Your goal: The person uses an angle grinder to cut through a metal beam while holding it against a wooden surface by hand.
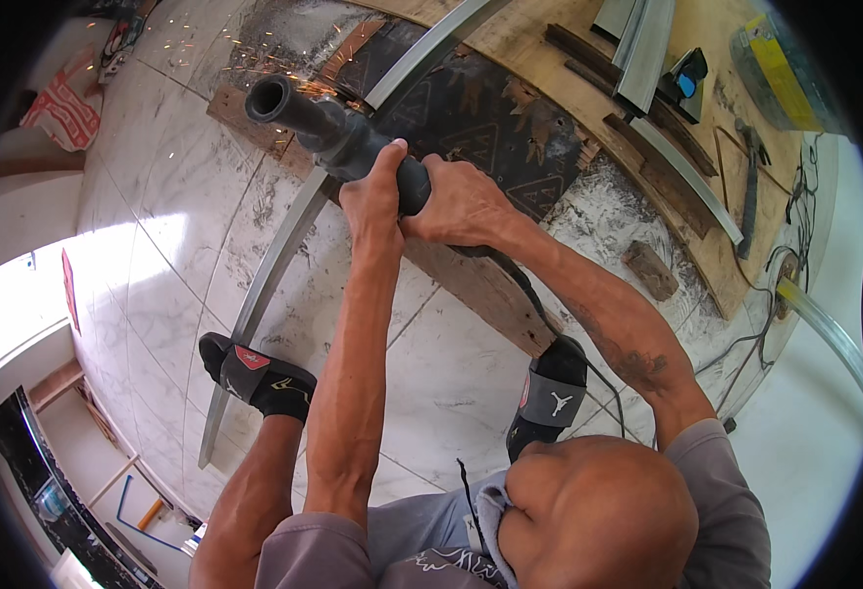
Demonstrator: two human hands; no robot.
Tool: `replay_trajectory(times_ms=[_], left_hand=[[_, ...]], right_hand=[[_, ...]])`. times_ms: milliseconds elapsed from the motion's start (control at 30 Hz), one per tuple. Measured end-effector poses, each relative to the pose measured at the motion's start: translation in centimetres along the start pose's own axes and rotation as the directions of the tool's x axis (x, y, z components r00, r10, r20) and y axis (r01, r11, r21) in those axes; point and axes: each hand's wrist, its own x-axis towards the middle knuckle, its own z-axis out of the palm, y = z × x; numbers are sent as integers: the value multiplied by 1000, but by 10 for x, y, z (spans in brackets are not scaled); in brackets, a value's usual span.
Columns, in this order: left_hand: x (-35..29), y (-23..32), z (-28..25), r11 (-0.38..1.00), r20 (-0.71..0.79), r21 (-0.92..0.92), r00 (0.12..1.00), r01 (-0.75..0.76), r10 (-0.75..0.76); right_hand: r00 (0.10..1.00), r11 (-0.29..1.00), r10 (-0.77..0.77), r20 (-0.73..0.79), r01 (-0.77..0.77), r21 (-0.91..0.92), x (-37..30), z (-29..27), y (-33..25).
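Observation:
Both my hands grip a dark grey angle grinder [338, 137]. My left hand [372, 191] is closed on its left side, thumb pointing forward. My right hand [456, 201] wraps the body from the right, its wrist near my left one. Sparks [328, 83] spray to the far left from beside a long silver metal profile [279, 260]. The grinder hides the profile's middle stretch and its own disc. The profile's near end lies under or against my left sandal [255, 373]; which of the two I cannot tell. A wooden plank [480, 290] lies beneath the tool.
A stained dark board [510, 128] lies beyond the tool. On plywood [510, 39] at right are metal profiles [647, 59], a hammer [750, 187] and dark glasses [688, 79]. A wood block [650, 270] and cables [745, 339] lie nearby. A clear container [780, 74] stands far right.

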Motion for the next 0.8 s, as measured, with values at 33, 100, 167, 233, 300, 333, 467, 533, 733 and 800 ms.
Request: replay_trajectory(times_ms=[33,100,167,233,300,333,467,533,733,800], left_hand=[[-1,0,0,1000,6,1,1000,0,0],[-2,0,1,1000,5,3,1000,-4,4],[-4,1,1,1000,4,4,1000,-7,7],[-4,1,2,1000,-1,-9,1000,10,-10],[-5,0,2,1000,1,-12,1000,11,-11],[-4,-1,1,1000,0,-14,1000,12,-12],[-2,-4,0,1000,-1,-11,1000,3,-3],[-2,-4,0,1000,8,-28,1000,4,-4],[-4,-5,1,999,-6,-33,1000,10,-10],[-6,-5,2,999,-4,-31,1000,10,-10]], right_hand=[[1000,1000,0,0,0,1,0,0,1],[1000,1000,-3,8,3,-3,-1,0,1],[1000,1000,0,8,0,-1,-1,0,0],[1000,1000,5,7,-5,-2,-3,-2,0],[1000,1000,-2,7,2,0,-4,-3,0],[1000,1000,-3,8,3,1,-4,-3,-1],[1000,1000,-8,4,8,1,-4,-2,2],[1000,1000,-7,-6,7,-3,-3,-1,2],[1000,1000,-17,0,17,2,-5,-2,3],[1000,1000,-16,20,15,23,-6,-3,3]])
